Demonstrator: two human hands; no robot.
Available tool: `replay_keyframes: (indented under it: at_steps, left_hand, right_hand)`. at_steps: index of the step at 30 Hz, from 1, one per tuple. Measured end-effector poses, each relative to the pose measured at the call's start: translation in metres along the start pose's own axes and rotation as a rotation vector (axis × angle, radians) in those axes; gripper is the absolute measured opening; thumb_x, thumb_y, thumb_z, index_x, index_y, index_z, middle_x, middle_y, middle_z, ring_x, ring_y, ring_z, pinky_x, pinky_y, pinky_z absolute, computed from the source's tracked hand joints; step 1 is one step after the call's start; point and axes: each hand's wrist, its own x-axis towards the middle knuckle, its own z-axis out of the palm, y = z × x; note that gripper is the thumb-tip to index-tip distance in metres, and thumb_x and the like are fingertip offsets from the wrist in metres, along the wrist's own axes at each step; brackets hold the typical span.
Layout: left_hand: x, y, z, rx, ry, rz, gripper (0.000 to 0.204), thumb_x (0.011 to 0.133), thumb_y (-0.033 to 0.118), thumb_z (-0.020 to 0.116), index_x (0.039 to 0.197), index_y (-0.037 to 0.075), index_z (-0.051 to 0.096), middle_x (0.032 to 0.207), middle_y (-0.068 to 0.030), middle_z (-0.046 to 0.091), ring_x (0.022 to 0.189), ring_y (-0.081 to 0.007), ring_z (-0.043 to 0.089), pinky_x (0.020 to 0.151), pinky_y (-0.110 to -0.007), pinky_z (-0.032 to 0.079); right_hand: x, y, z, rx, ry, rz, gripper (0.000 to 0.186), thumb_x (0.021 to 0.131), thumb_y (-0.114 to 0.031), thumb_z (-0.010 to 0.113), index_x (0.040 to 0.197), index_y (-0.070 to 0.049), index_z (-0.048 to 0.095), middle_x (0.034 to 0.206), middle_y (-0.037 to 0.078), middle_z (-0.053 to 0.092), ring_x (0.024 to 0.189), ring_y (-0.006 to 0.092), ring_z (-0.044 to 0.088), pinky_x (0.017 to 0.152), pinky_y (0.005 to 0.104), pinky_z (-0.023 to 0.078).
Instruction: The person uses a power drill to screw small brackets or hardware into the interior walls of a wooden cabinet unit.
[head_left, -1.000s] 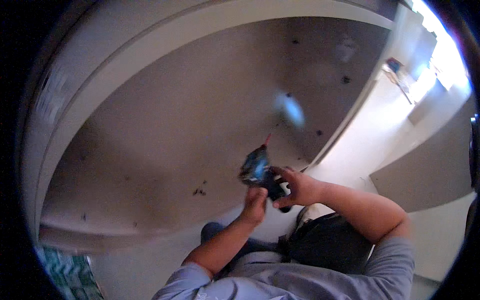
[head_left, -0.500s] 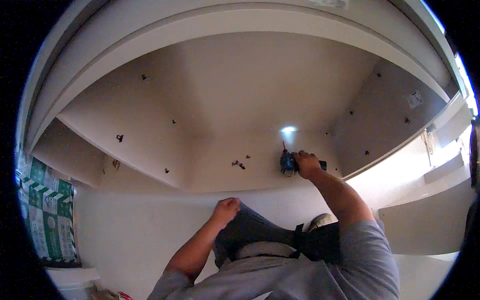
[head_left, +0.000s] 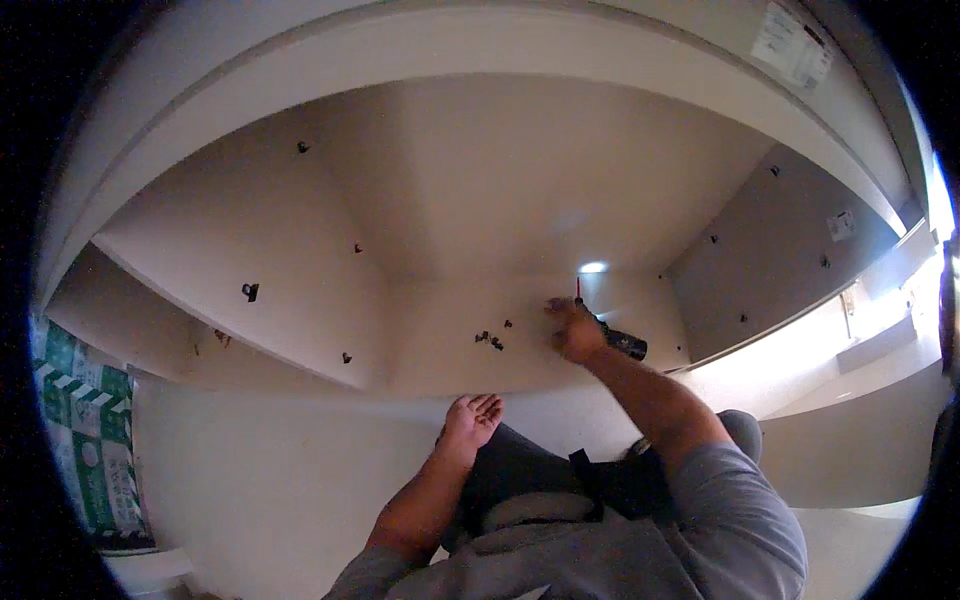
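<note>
My left hand (head_left: pixel 472 420) is turned palm up in front of the cabinet's front edge, over my leg. Its fingers are loosely stretched, and I see nothing held in it. Inside the cabinet, my right hand (head_left: pixel 577 332) hovers at the left side of a cordless drill (head_left: pixel 626 345), somewhat blurred, with fingers spread and empty. The drill rests on the cabinet floor (head_left: pixel 440 365); my hand hides part of its body. Its thin reddish bit points to the back, where its lamp makes a bright spot. Several small dark metal fittings (head_left: pixel 490 341) lie left of my right hand.
Small dark fittings also sit on the left side panel (head_left: pixel 200 215) and the right side panel (head_left: pixel 780 220). A pale top rail (head_left: pixel 500 45) spans the front above. Green and white wrapped material (head_left: pixel 90 450) stands at the far left.
My right hand has let go of the drill and shifted left toward the small fittings. My left hand has gone from curled fingers to an opened palm. The view has shifted slightly.
</note>
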Motion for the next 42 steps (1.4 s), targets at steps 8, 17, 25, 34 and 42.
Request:
replay_keyframes:
  at_steps: [8,17,25,34,42]
  left_hand:
    - [0.020,-0.005,-0.014,-0.235,-0.220,0.030,0.035,0.096,0.032,0.044,0.100,0.001,0.062,0.097,-0.0120,0.065,0.086,-0.0301,0.061,0.083,-0.042,0.053]
    - [0.079,0.018,-0.079,-0.159,-0.764,0.023,0.038,0.096,0.031,0.038,0.104,0.004,0.063,0.102,-0.0130,0.067,0.090,-0.0306,0.063,0.082,-0.046,0.054]
    - [0.055,0.006,-0.043,0.005,-0.580,0.235,0.037,0.096,0.034,0.041,0.096,0.005,0.065,0.095,-0.0115,0.070,0.087,-0.0307,0.066,0.086,-0.049,0.053]
    - [0.028,0.011,-0.009,0.109,-0.031,0.024,0.031,0.085,0.010,0.046,0.111,0.001,0.058,0.098,-0.0160,0.064,0.083,-0.0230,0.066,0.050,-0.022,0.046]
    - [0.036,0.030,-0.006,0.347,-0.029,-0.250,0.023,0.086,0.004,0.046,0.101,-0.002,0.062,0.093,-0.0168,0.064,0.079,-0.0254,0.064,0.054,-0.023,0.051]
  right_hand:
    - [0.035,-0.113,0.094,0.167,-0.098,-0.032,0.059,0.083,-0.024,0.069,0.138,-0.012,0.054,0.147,0.018,0.044,0.137,0.0386,0.040,0.114,0.0453,0.036]
    - [-0.039,-0.165,0.080,0.520,-0.317,-0.157,0.053,0.084,-0.017,0.067,0.133,-0.003,0.054,0.144,0.018,0.048,0.135,0.0375,0.044,0.115,0.0463,0.034]
    - [-0.054,-0.196,0.054,0.662,-0.353,-0.132,0.056,0.080,-0.015,0.069,0.132,-0.005,0.052,0.139,0.019,0.053,0.129,0.0394,0.049,0.106,0.0475,0.042]
    - [-0.021,-0.095,0.003,0.465,-0.064,-0.115,0.033,0.083,-0.013,0.067,0.116,-0.008,0.064,0.125,0.017,0.062,0.119,0.0356,0.058,0.102,0.0428,0.048]
    - [-0.066,0.016,-0.071,-0.148,-0.232,0.512,0.053,0.079,-0.012,0.065,0.131,-0.011,0.055,0.131,0.016,0.058,0.120,0.0355,0.057,0.104,0.0454,0.046]
